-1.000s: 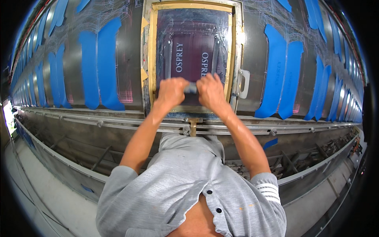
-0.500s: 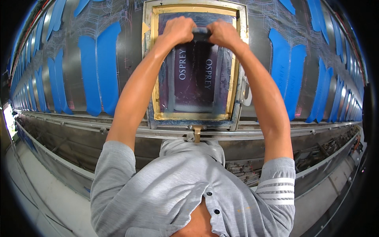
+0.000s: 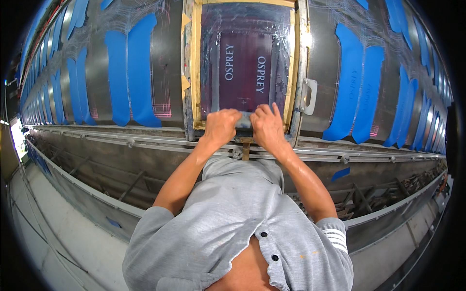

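My left hand (image 3: 222, 128) and my right hand (image 3: 267, 129) are both closed on a squeegee (image 3: 245, 120). Its bar shows between them, while the rest is covered by my fingers. The squeegee is at the near end of a printing screen (image 3: 246, 63), whose dark purple mesh carries pale lettering. Around the mesh runs a metal frame (image 3: 303, 58) edged with yellow tape. One finger of my right hand points up, off the bar.
Blue cut fabric pieces (image 3: 141, 72) lie in pairs along the dark table, with another pair (image 3: 345, 82) on the right. A white handle (image 3: 309, 96) sticks out at the frame's right side. Metal rails (image 3: 170, 144) run along the near edge, above a trough with a blue scrap (image 3: 341, 174).
Both hands have drawn the squeegee from the far end of the screen to its near end, toward me. My elbows are now bent, and the lettering on the mesh is uncovered.
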`<control>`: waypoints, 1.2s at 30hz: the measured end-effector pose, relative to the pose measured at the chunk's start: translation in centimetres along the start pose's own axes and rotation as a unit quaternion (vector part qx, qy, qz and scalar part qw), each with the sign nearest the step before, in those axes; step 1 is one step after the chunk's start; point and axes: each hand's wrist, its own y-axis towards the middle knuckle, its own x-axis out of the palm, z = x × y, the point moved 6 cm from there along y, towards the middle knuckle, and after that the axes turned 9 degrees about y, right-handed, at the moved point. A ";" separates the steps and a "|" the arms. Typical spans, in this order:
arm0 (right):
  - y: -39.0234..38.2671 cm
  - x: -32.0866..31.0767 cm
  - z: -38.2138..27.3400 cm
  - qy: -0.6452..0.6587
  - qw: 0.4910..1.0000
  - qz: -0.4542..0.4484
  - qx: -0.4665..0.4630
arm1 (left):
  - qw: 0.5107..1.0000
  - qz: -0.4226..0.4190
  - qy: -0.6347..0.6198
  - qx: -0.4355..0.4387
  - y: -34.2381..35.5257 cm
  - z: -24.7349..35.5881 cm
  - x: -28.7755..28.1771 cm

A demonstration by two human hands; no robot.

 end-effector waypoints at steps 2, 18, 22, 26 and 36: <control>1.1 -0.2 0.8 0.017 0.999 -0.038 0.008 | 0.997 -0.075 0.018 -0.012 1.3 -0.9 0.2; 17.6 -6.0 9.6 -0.036 0.999 0.035 0.001 | 0.990 -0.050 0.128 -0.012 19.5 -6.5 -5.1; 7.5 -2.6 3.7 -0.017 1.000 -0.017 -0.006 | 0.998 -0.019 0.055 0.001 7.7 -3.1 -1.8; -0.1 0.4 0.0 0.015 1.000 -0.021 0.003 | 0.999 -0.024 0.023 -0.008 0.2 -0.6 0.4; 18.8 -7.7 9.9 -0.025 0.999 -0.014 0.022 | 0.993 -0.052 0.109 -0.005 21.0 -6.5 -6.6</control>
